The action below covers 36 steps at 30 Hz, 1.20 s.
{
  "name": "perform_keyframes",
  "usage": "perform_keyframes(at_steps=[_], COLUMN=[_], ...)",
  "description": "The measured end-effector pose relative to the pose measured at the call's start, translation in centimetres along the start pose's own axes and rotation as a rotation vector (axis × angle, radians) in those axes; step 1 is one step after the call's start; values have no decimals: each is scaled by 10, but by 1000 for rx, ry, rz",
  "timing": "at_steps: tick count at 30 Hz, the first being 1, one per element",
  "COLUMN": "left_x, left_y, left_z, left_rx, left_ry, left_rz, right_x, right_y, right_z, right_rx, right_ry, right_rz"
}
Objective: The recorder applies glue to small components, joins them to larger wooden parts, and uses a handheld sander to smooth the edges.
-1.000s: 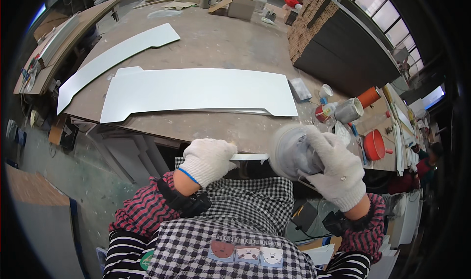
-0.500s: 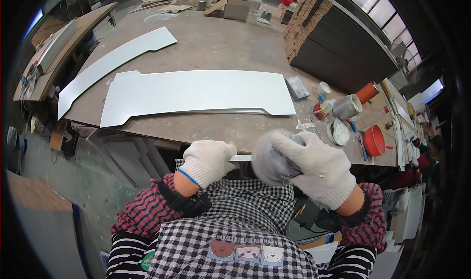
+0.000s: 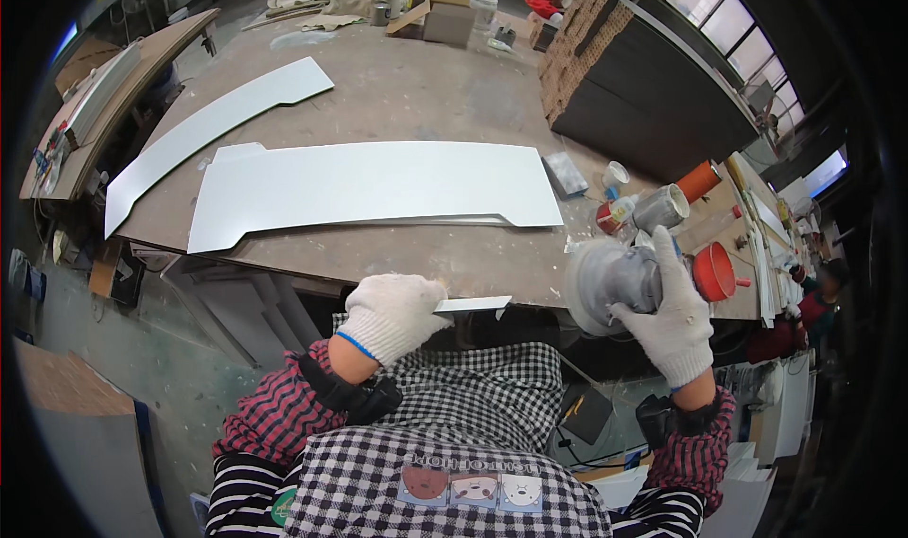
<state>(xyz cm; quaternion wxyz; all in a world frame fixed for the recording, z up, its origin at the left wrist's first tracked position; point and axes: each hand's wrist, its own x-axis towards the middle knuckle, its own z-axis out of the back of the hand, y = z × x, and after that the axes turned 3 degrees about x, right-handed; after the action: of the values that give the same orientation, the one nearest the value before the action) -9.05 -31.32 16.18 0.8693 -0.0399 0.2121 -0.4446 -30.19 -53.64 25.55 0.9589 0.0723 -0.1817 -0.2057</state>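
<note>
Our left hand (image 3: 392, 318) grips the strip (image 3: 479, 303), likely light and stiff, at left; our right hand (image 3: 673, 318) clasps the sander (image 3: 624, 282), probably heavy, by its body.

- Two gloved hands (image 3: 392, 317) (image 3: 673, 325)
- One grey power tool (image 3: 634, 278)
- One narrow white strip (image 3: 478, 304), held
- At least two stacked white panels (image 3: 378, 183)
- One white panel lying apart (image 3: 213, 129)
- One red bowl (image 3: 713, 271)
- One orange cylinder (image 3: 700, 181)
- One open cardboard box (image 3: 447, 22)
- At least two red-tipped bottles (image 3: 394, 1)
</note>
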Motion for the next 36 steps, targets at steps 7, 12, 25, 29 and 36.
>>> perform_keyframes(at_steps=[7, 12, 25, 29, 36], left_x=[3, 6, 1, 1, -4], left_y=[-3, 2, -4, -7, -6], left_z=[1, -6, -3, -2, -6], left_rx=[10, -7, -67, -39, -51], left_ry=[-84, -166, -179, -181, -195], left_rz=[-44, -66, -28, -21, -13], right_x=[-26, -30, -49, -32, 4], right_y=[-69, -114, -248, -271, -286], right_z=[-3, -11, -33, -50, -72], right_rx=[75, -43, -15, 2, 35], right_ry=[1, 55, -149, -210, -267], right_rz=[-360, -717, -1090, -1089, -1141])
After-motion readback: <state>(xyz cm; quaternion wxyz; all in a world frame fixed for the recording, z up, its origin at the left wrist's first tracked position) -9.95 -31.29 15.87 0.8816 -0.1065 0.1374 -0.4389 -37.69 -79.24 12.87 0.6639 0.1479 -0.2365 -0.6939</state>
